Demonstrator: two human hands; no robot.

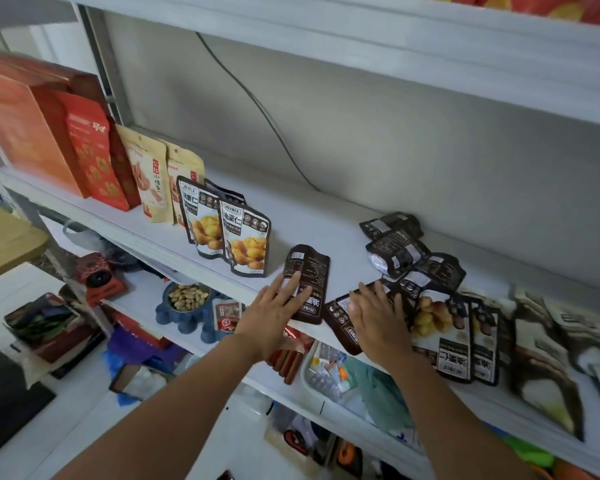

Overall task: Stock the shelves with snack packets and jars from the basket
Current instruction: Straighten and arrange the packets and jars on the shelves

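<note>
Head view took in the middle shelf (326, 216) from my left across to my right. At the far left stood the red boxes (32, 133), then a red packet (94, 157), then 2 beige packets (149, 181). All were upright with their fronts outward, which I took to be how stock should face a shopper. Just beside them stood the chestnut packets (245, 244), staggered so that each front showed.

My left hand (274, 313) lay flat with the fingers straight, grasping nothing. It pressed on a dark packet (309, 271) that lay back-side up near the shelf's front edge. That packet sat close to the standing row, so I judged it was the next one to be turned and stood there.

My right hand (378, 317) was likewise flat, with the fingers spread and nothing clutched. It rested on a second dark packet (340, 317) lying aslant and overhanging the front lip. The palm was probably there to stop it sliding off.

Behind that hand, a heap of small packets (399, 251) lay jumbled near the back wall. Further right, more flat packets (444, 334) lay fronts up, with the print upside down to me. Beyond them the goods were too blurred to name.

Neither the basket nor any jar was in view. I judged the job partway done, with plenty of loose packets left to stand up.
</note>
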